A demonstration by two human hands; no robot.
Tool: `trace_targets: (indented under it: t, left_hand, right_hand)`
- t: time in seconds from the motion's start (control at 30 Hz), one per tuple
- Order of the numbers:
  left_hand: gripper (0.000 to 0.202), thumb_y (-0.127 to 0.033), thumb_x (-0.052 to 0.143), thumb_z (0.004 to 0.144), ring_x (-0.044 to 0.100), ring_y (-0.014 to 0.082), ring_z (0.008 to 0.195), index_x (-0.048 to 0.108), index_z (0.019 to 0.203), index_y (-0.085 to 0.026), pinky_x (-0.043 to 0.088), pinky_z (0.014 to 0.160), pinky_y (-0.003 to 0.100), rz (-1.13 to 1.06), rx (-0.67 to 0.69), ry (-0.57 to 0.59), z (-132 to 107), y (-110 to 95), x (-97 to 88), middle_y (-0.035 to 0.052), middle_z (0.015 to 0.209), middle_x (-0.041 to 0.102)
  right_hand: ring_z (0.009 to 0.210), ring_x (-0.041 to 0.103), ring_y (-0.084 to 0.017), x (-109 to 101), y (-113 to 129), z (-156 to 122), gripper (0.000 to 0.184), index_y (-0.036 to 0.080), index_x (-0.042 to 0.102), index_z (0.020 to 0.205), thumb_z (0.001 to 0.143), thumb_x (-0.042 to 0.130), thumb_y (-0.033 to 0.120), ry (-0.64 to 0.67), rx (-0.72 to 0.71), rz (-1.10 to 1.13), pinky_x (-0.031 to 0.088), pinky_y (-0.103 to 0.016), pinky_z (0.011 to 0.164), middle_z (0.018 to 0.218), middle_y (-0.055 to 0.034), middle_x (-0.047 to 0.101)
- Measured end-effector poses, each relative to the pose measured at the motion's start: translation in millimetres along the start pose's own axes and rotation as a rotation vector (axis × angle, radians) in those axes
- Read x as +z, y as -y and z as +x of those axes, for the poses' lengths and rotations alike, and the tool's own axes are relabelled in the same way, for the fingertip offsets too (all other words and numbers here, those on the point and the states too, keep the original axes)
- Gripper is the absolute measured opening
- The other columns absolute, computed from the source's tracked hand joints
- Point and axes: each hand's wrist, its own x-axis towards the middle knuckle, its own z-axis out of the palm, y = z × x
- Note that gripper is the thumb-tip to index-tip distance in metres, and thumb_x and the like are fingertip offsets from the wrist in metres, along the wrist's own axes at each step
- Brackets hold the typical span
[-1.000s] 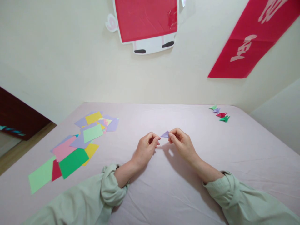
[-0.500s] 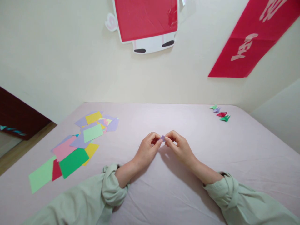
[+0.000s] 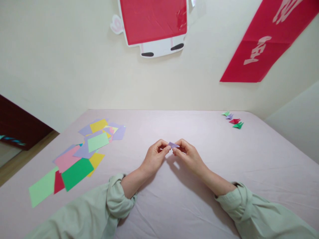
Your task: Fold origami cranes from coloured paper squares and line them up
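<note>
A small folded piece of purple paper point(image 3: 173, 145) is held just above the table, between the fingertips of both hands. It shows a pointed, roughly triangular shape. My left hand point(image 3: 156, 155) pinches its left side between thumb and forefinger. On the right side, my right hand point(image 3: 189, 156) grips it with thumb and fingertips, partly hiding that end. Both wrists stay low over the cloth, with a shadow beneath them.
Loose sheets of coloured paper, among them a green sheet point(image 3: 77, 174) and a pink sheet point(image 3: 67, 158), overlap on the left. Several small folded paper figures, including a red figure point(image 3: 234, 121), stand at the far right. The pink-covered table point(image 3: 149, 124) meets the wall behind.
More of the purple paper now shows between my fingers, as a wider pointed shape. My hands have barely moved; the whole view has shifted slightly.
</note>
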Motion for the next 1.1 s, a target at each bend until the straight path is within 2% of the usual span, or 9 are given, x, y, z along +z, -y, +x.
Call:
trace_targets:
  t: [0.37, 0.57, 0.9, 1.0, 1.1]
  left_hand:
    - [0.022, -0.039, 0.063, 0.078, 0.051, 0.0142, 0.073, 0.059, 0.076, -0.017, 0.041, 0.072, 0.025, -0.044, -0.052, 0.020, 1.6, 0.2, 0.2, 0.0000, 0.073, 0.058]
    - [0.024, -0.040, 0.063, 0.077, 0.048, 0.0127, 0.069, 0.056, 0.072, -0.017, 0.039, 0.068, 0.024, -0.080, -0.089, 0.007, 1.2, -1.9, 0.8, -0.0016, 0.068, 0.054]
    - [0.026, -0.041, 0.064, 0.077, 0.048, 0.0118, 0.068, 0.056, 0.073, -0.017, 0.038, 0.067, 0.023, -0.067, -0.091, -0.008, 2.6, 2.1, -1.6, -0.0019, 0.068, 0.054]
    - [0.021, -0.036, 0.062, 0.080, 0.048, 0.0117, 0.067, 0.057, 0.074, -0.017, 0.039, 0.066, 0.023, -0.017, -0.064, -0.027, 2.5, 2.4, -2.5, -0.0020, 0.068, 0.054]
    - [0.017, -0.032, 0.059, 0.083, 0.051, 0.0120, 0.070, 0.058, 0.076, -0.016, 0.040, 0.067, 0.023, 0.047, -0.016, -0.024, 1.1, 1.0, -2.1, -0.0012, 0.072, 0.057]
  right_hand:
    - [0.064, 0.051, -0.013, 1.7, -0.2, 0.7, 0.016, 0.020, 0.054, 0.075, 0.085, 0.057, 0.032, -0.014, 0.032, 0.056, 0.041, -0.026, 0.062, 0.068, 0.0023, 0.055]
    - [0.065, 0.054, -0.014, 0.2, 5.5, 1.9, 0.022, 0.019, 0.056, 0.073, 0.085, 0.057, 0.037, -0.008, 0.067, 0.097, 0.044, -0.026, 0.064, 0.066, 0.0014, 0.057]
    - [0.070, 0.061, -0.016, -0.3, 1.4, 2.0, 0.033, 0.019, 0.060, 0.078, 0.092, 0.047, 0.046, 0.027, 0.075, 0.136, 0.049, -0.032, 0.073, 0.076, -0.0035, 0.066]
    - [0.074, 0.062, -0.016, -0.9, 0.9, 1.8, 0.028, 0.019, 0.061, 0.087, 0.093, 0.044, 0.041, 0.017, 0.060, 0.058, 0.048, -0.031, 0.074, 0.082, -0.0038, 0.067]
    - [0.076, 0.060, -0.016, -1.9, 2.2, 1.4, 0.014, 0.020, 0.059, 0.089, 0.089, 0.052, 0.032, -0.023, 0.002, -0.072, 0.046, -0.029, 0.071, 0.083, -0.0018, 0.064]
